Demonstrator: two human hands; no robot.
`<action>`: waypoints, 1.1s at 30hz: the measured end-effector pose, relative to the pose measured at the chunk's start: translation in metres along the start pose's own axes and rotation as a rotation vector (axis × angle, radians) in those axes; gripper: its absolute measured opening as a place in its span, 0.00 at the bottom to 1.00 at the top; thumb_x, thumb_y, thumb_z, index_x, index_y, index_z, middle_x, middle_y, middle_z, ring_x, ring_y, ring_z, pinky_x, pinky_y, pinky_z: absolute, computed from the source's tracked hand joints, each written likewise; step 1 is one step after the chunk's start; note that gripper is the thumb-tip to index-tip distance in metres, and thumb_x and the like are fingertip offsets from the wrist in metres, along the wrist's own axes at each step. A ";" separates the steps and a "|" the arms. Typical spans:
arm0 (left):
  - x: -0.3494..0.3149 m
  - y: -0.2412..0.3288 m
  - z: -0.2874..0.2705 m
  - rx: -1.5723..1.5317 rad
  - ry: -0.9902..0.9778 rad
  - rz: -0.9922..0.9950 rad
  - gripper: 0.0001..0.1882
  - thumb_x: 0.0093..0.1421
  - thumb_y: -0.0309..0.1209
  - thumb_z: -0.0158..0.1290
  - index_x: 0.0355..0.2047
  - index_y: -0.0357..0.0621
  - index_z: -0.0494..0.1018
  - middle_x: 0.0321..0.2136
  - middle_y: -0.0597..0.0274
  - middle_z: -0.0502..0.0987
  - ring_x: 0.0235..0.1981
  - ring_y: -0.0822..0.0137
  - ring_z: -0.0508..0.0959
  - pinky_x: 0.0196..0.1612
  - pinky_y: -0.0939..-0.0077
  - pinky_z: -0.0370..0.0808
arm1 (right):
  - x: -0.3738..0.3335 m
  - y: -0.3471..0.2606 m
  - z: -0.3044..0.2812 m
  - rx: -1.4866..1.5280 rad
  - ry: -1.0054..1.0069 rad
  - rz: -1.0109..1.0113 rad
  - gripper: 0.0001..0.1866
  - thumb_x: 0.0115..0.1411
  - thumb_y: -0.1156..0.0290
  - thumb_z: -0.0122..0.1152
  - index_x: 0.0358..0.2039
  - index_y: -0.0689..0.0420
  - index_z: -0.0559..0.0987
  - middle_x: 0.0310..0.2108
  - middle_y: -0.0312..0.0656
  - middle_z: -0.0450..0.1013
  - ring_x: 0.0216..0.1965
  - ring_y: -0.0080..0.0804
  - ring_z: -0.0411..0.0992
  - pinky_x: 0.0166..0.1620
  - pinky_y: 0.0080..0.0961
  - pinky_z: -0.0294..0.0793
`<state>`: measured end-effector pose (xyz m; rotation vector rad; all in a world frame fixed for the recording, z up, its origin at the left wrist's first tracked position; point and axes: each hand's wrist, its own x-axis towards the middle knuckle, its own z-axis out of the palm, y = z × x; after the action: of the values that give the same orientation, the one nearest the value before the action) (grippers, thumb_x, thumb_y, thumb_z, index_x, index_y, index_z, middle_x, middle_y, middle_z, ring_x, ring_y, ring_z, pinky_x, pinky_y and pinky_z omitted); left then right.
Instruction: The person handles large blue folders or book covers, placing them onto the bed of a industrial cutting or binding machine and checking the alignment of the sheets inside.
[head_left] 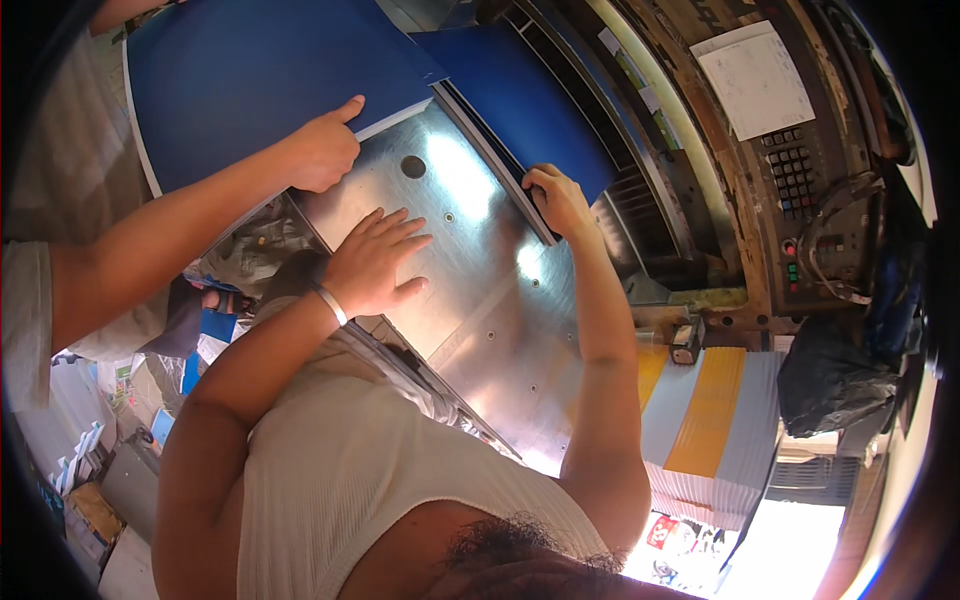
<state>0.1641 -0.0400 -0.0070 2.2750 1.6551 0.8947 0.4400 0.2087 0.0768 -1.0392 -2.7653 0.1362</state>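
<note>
My left hand (pixel 375 262), with a thin band at the wrist, lies flat with fingers spread on the shiny metal table (pixel 490 300) of a cutting machine and holds nothing. My right hand (pixel 555 200) grips the near edge of a blue paper stack (pixel 520 100) that reaches under the machine's clamp. A second, larger blue paper stack (pixel 250 75) lies at the upper left. Another person's hand (pixel 320 150) comes in from the left and rests on that stack's corner, thumb on top.
A control panel with a keypad (pixel 795 180) and a white sheet (pixel 755 75) sit at the upper right. A pile of yellow and white sheets (pixel 700 420) stands to the right, beside a black bag (pixel 830 375). Scraps and boxes (pixel 120 400) litter the floor at left.
</note>
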 end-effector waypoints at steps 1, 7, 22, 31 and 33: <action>0.000 0.000 -0.001 0.002 0.001 -0.002 0.32 0.61 0.48 0.61 0.62 0.49 0.73 0.67 0.61 0.69 0.71 0.56 0.63 0.75 0.54 0.53 | 0.002 -0.003 -0.001 -0.017 -0.022 0.006 0.10 0.57 0.76 0.67 0.40 0.53 0.79 0.50 0.42 0.77 0.47 0.51 0.78 0.49 0.41 0.78; 0.000 0.000 -0.002 0.006 -0.035 0.003 0.33 0.63 0.51 0.58 0.63 0.49 0.72 0.68 0.60 0.68 0.72 0.57 0.61 0.76 0.55 0.51 | 0.002 -0.009 -0.007 -0.021 -0.078 0.049 0.13 0.54 0.76 0.70 0.40 0.54 0.79 0.50 0.42 0.77 0.48 0.50 0.78 0.50 0.41 0.78; -0.001 -0.001 -0.001 -0.005 -0.028 -0.003 0.32 0.63 0.51 0.58 0.63 0.49 0.72 0.68 0.61 0.68 0.72 0.58 0.61 0.76 0.55 0.52 | 0.001 -0.013 -0.008 -0.059 -0.093 0.041 0.12 0.56 0.75 0.69 0.42 0.53 0.80 0.52 0.41 0.77 0.49 0.51 0.78 0.50 0.40 0.78; 0.000 0.000 -0.001 0.007 -0.001 -0.001 0.32 0.61 0.48 0.62 0.62 0.50 0.72 0.67 0.61 0.69 0.71 0.57 0.63 0.76 0.54 0.53 | -0.001 0.001 -0.002 0.013 -0.017 -0.011 0.09 0.59 0.76 0.64 0.41 0.51 0.81 0.51 0.41 0.77 0.46 0.51 0.78 0.48 0.41 0.78; 0.001 0.000 0.000 0.002 -0.001 0.006 0.32 0.61 0.48 0.61 0.63 0.50 0.72 0.67 0.61 0.69 0.72 0.57 0.63 0.76 0.54 0.53 | -0.001 0.003 -0.002 -0.016 -0.016 -0.005 0.09 0.59 0.76 0.64 0.41 0.51 0.81 0.51 0.41 0.77 0.46 0.51 0.78 0.48 0.41 0.78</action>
<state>0.1641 -0.0390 -0.0064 2.2830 1.6500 0.8932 0.4430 0.2101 0.0778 -1.0393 -2.7875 0.1219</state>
